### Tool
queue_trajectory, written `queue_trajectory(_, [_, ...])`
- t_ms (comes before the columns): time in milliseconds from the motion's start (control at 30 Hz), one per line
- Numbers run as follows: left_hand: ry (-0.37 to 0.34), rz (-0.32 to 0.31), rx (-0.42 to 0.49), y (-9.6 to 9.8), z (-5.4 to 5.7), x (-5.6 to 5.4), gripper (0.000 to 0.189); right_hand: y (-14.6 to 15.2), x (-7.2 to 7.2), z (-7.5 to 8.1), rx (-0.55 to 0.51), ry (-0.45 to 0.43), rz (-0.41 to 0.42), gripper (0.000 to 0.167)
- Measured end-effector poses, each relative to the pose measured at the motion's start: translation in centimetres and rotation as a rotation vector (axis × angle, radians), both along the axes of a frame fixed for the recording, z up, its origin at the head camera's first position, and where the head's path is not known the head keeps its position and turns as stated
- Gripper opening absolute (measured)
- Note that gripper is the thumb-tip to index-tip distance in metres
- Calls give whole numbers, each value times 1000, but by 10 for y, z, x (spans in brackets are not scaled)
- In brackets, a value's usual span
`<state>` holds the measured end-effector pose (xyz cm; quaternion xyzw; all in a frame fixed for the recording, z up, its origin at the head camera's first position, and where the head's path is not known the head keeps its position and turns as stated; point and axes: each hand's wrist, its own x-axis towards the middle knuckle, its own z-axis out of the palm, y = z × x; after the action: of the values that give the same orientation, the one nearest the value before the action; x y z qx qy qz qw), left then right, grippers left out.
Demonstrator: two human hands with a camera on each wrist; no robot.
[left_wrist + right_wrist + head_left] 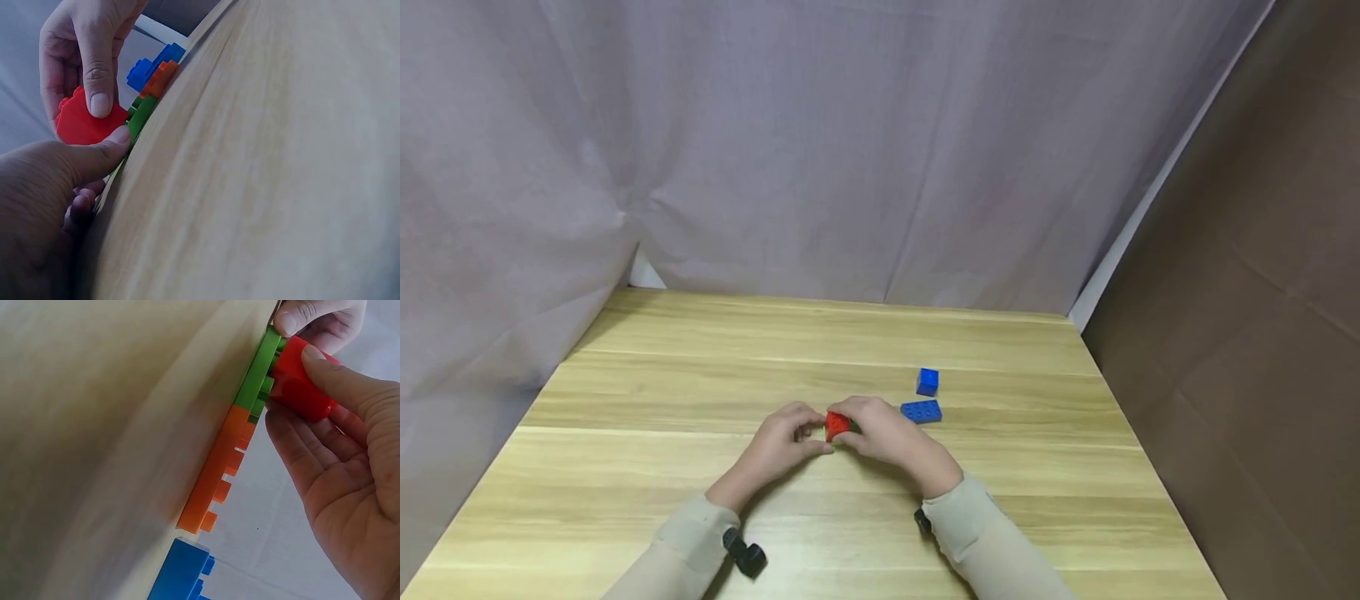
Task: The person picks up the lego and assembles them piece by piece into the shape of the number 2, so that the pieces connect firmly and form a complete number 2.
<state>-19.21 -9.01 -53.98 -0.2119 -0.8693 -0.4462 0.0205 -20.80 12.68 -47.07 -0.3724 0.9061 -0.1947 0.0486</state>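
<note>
My right hand (880, 429) pinches a red brick (303, 381) between thumb and fingers. The brick sits tilted against the studs of a flat green brick (257, 372) on the table; whether it is pressed on I cannot tell. At the green brick's near end, my left hand (782, 443) grips it with the thumb (103, 153) along one side. Its other fingers are partly hidden. Past the green brick lies an orange studded brick (215, 469), which the right hand covers in the head view.
A flat blue studded brick (921, 411) lies just beyond the right hand, with a blue cube-shaped brick (928, 382) behind it. The wooden table (760, 333) ends at a grey cloth (820, 167), and a brown cloth (1240, 333) hangs on the right.
</note>
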Motion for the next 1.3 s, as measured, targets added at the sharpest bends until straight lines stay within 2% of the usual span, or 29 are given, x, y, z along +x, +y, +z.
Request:
queue_trajectory(333, [2, 20, -4, -5, 1, 4, 35, -7, 1, 1, 21, -13, -5, 39])
queue_trajectory(567, [11, 24, 5, -3, 1, 5, 33, -11, 2, 3, 69, 21, 15, 41])
queue_trajectory(1067, [20, 33, -4, -4, -5, 5, 34, -11, 5, 2, 71, 33, 19, 42])
queue_trajectory(1300, [29, 35, -8, -3, -6, 4, 35, -10, 5, 2, 76, 21, -5, 43])
